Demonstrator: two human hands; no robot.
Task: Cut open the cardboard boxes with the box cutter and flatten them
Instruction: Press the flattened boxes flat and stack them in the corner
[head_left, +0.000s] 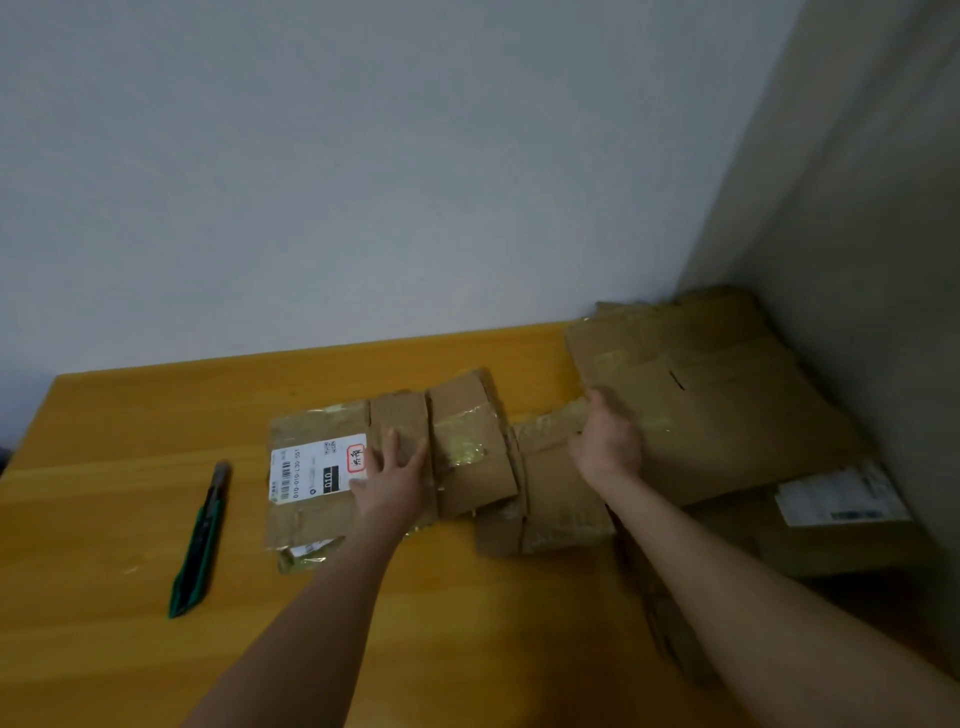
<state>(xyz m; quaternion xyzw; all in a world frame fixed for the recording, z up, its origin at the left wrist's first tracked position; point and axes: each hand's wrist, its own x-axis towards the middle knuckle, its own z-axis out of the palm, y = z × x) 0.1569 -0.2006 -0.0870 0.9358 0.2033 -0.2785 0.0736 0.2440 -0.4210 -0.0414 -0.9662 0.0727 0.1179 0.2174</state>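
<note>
Flattened brown taped cardboard box (467, 447) laid on yellow wooden table (467, 623), pressed by spread left hand (392, 483), right hand (608, 447) curled at its right end, grip indiscernible, green box cutter (200, 540) laid apart, left

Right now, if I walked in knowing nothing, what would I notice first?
Two bare hands work a taped cardboard box lying flat on the orange table: the left hand presses beside its white shipping label, the right hand is at its right end. A green box cutter lies alone to the left, and a pile of flattened cardboard fills the right corner.
</note>
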